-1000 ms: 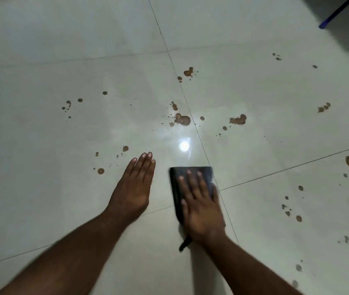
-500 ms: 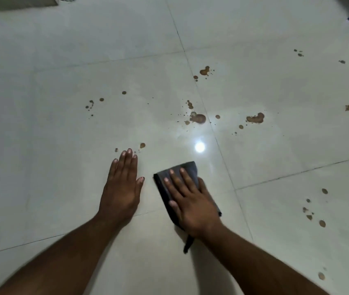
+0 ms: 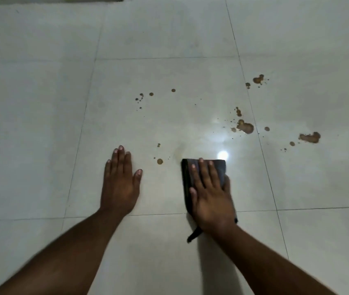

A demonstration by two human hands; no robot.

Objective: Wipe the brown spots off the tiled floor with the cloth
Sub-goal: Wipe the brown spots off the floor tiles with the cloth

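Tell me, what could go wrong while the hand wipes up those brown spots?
The cloth is small and folded under the right hand, so the big brown blotch might smear rather than lift. The left hand rests flat near a small spot and could slide into it. The wiped, shiny floor may be slippery.

No text, label, brand, number or sign can be read anywhere in this view.
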